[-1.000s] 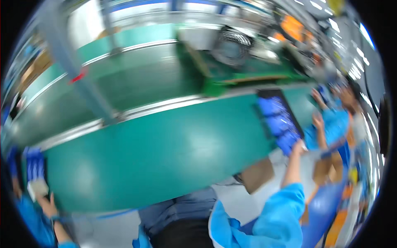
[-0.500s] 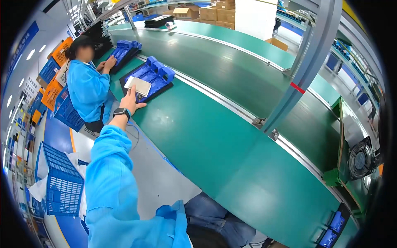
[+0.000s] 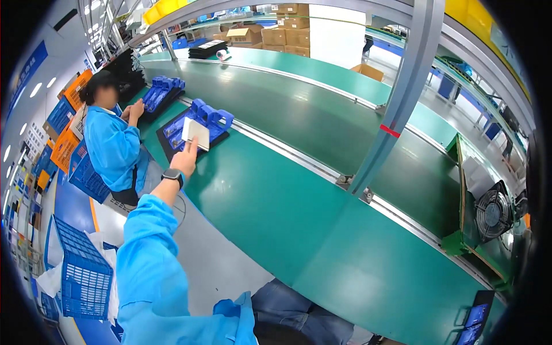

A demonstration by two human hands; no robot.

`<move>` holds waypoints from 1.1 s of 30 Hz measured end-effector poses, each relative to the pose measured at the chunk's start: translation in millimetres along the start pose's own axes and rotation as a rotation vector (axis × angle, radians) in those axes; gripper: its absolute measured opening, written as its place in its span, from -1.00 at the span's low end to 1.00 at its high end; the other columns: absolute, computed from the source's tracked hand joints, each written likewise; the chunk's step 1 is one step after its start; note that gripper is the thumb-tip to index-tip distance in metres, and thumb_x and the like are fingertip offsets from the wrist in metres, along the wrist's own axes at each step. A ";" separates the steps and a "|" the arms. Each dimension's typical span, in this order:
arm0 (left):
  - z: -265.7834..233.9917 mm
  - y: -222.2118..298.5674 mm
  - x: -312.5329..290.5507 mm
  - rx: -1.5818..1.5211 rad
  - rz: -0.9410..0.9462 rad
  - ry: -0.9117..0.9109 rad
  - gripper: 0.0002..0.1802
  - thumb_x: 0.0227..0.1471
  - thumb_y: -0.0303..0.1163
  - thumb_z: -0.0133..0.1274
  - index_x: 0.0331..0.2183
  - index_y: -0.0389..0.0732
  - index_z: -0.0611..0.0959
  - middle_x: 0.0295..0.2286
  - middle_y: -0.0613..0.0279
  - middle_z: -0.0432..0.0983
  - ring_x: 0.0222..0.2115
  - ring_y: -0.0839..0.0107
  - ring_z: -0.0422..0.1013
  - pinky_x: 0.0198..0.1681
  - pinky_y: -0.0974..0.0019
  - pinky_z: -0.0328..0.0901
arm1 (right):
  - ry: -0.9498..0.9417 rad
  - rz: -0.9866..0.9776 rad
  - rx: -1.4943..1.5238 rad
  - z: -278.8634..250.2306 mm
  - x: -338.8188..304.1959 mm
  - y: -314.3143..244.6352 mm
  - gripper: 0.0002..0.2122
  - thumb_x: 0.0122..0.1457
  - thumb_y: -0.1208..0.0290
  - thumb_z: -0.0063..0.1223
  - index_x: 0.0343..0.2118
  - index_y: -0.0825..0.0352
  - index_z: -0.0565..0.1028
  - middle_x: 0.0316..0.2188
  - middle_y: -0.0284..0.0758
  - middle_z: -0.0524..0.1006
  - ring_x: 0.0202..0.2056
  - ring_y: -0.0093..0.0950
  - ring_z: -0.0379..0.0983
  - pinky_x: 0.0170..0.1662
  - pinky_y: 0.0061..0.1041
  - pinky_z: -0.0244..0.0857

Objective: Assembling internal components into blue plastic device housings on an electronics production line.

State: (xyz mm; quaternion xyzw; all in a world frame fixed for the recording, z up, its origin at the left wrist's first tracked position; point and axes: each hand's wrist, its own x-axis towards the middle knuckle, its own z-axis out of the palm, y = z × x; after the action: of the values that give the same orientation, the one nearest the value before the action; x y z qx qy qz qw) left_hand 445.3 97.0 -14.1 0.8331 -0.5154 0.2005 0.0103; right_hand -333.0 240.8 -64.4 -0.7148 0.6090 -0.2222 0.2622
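Observation:
My left hand, with a dark watch on its wrist, reaches to the far left of the green bench. Its fingers grip a flat, cream-white rectangular block, which is tilted over a blue moulded fixture. That fixture has upright rounded lugs and rests on a black tray; the block and hand cover part of it. My right hand is out of the picture.
A co-worker in blue handles a second blue fixture at far left. Beyond the bench runs a conveyor belt. A metal post, a fan and another black tray stand right. Blue crate lower left.
The white block, flat on the fixture under my fingers before, is now tilted up in my left hand. My view has shifted slightly, and the co-worker's hands have drawn back from their fixture.

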 end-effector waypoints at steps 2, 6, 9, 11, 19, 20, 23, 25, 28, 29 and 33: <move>-15.1 37.1 -3.7 -0.088 0.143 0.067 -0.11 -0.12 -0.63 -0.03 0.30 -0.23 0.15 -0.01 -0.31 0.42 -0.50 -0.18 0.50 -0.44 -0.10 0.41 | 0.051 -0.083 0.051 -2.4 25.2 -15.7 -0.79 0.27 0.40 -0.04 -0.46 0.40 0.48 -0.56 -0.08 0.48 -0.51 -0.17 0.41 -0.41 -0.23 0.25; -62.9 130.1 -23.7 -0.140 0.341 0.056 -0.17 -0.09 -0.58 0.01 0.27 -0.26 0.22 -0.14 -0.24 0.47 -0.56 -0.07 0.49 -0.55 -0.01 0.39 | -0.024 -0.131 0.409 6.8 111.3 -87.9 -0.80 0.27 0.41 -0.02 -0.46 0.38 0.51 -0.55 -0.22 0.53 -0.51 -0.35 0.44 -0.41 -0.33 0.34; -108.9 187.4 -55.6 -0.207 0.505 0.064 -0.20 -0.01 -0.52 0.02 0.28 -0.26 0.19 -0.12 -0.30 0.44 -0.61 0.04 0.50 -0.65 0.16 0.39 | -0.351 0.033 0.788 30.3 162.4 -130.6 -0.83 0.34 0.42 -0.03 -0.27 0.44 0.49 -0.40 -0.21 0.58 -0.35 -0.49 0.53 -0.28 -0.50 0.42; -146.3 225.8 -79.4 -0.263 0.560 0.058 -0.22 0.01 -0.50 0.01 0.28 -0.29 0.21 -0.14 -0.32 0.44 -0.65 0.10 0.49 -0.67 0.21 0.38 | -0.467 -0.005 0.979 47.1 191.4 -161.3 -0.77 0.37 0.35 -0.07 -0.09 0.43 0.44 -0.23 -0.15 0.58 -0.23 -0.41 0.56 -0.18 -0.43 0.47; -255.3 353.6 -192.3 -0.769 0.967 0.012 -0.34 -0.01 -0.39 0.05 0.20 -0.12 0.44 -0.01 -0.27 0.48 -0.71 0.46 0.43 -0.72 0.39 0.31 | -0.680 0.631 1.885 75.6 222.3 -131.6 -0.59 0.29 0.29 0.10 0.13 0.35 0.37 -0.02 -0.16 0.54 -0.12 -0.33 0.56 -0.04 -0.16 0.48; -255.8 365.1 -203.8 -0.882 0.995 0.034 -0.35 -0.01 -0.40 0.04 0.18 -0.13 0.45 -0.02 -0.23 0.49 -0.70 0.48 0.42 -0.69 0.40 0.33 | -0.387 0.486 1.388 47.3 218.1 -169.1 -0.63 0.22 0.35 0.17 0.02 0.41 0.41 -0.15 -0.21 0.59 -0.26 -0.36 0.60 -0.18 -0.31 0.55; -273.5 375.4 -209.8 -1.258 1.068 -0.015 -0.39 -0.04 -0.41 0.10 0.13 -0.19 0.51 -0.14 0.06 0.56 -0.47 0.45 0.51 -0.47 0.39 0.43 | -0.107 0.296 1.295 25.6 204.5 -125.7 -0.54 0.15 0.49 0.24 0.09 0.45 0.36 -0.11 -0.20 0.57 -0.17 -0.38 0.57 -0.08 -0.34 0.51; -277.3 365.9 -198.8 -1.410 1.030 0.042 -0.41 -0.09 -0.38 0.20 0.06 -0.17 0.58 -0.16 0.09 0.56 -0.35 0.34 0.56 -0.41 0.36 0.49 | -0.042 0.298 1.225 2.0 196.6 -84.1 -0.51 0.15 0.53 0.22 0.14 0.44 0.33 -0.08 -0.18 0.56 -0.15 -0.37 0.56 -0.07 -0.34 0.49; -248.3 352.7 -175.2 -1.343 0.865 0.205 -0.34 -0.31 -0.20 0.43 -0.07 -0.17 0.64 -0.18 -0.04 0.56 -0.21 -0.05 0.58 -0.22 0.06 0.54 | 0.119 0.282 1.004 -51.3 189.0 -51.9 -0.50 0.18 0.55 0.18 0.17 0.46 0.29 -0.12 -0.15 0.58 -0.16 -0.41 0.56 -0.08 -0.38 0.49; -231.9 350.1 -165.2 -1.317 0.864 0.250 -0.28 -0.33 -0.16 0.45 -0.07 -0.22 0.61 -0.18 -0.04 0.56 -0.25 -0.09 0.57 -0.20 0.00 0.51 | 0.186 0.336 1.006 -67.1 183.9 -39.1 -0.49 0.19 0.55 0.16 0.18 0.48 0.27 -0.13 -0.14 0.58 -0.16 -0.43 0.56 -0.09 -0.41 0.48; -168.1 342.7 -155.6 -1.088 0.899 -0.101 0.15 -0.30 0.06 0.48 0.18 -0.38 0.31 -0.01 -0.25 0.39 0.01 -0.20 0.37 0.07 -0.09 0.29 | 0.366 0.167 0.459 -80.9 165.7 16.8 -0.48 0.27 0.44 0.09 0.25 0.49 0.25 0.08 0.03 0.46 0.09 -0.27 0.44 0.19 -0.34 0.28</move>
State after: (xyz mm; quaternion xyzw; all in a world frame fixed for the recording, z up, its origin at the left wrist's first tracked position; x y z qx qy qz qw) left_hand 34.7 107.0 21.8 0.4243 -0.8365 -0.1396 0.3176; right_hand -370.7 66.7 -13.8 -0.5324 0.6369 -0.4565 0.3202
